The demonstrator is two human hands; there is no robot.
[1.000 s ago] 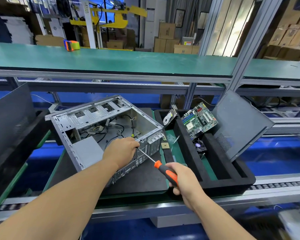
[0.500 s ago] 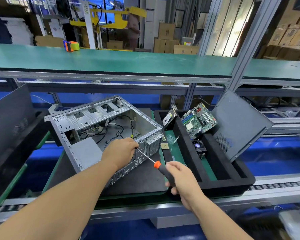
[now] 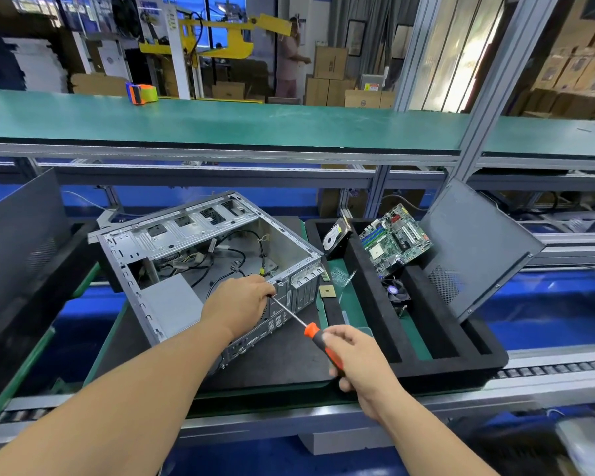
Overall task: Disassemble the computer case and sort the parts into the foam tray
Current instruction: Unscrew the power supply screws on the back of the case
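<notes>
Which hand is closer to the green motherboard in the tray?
Right. The right hand grips the screwdriver below the motherboard, beside the foam tray; the left hand rests on the computer case, farther left.

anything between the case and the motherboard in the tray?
Head view: yes. Between the case and the motherboard, the tray's leftmost slot holds a hard drive leaning at its far end, nearer a CPU chip; then a foam divider.

head-worn view, angled down, close overhead
</notes>
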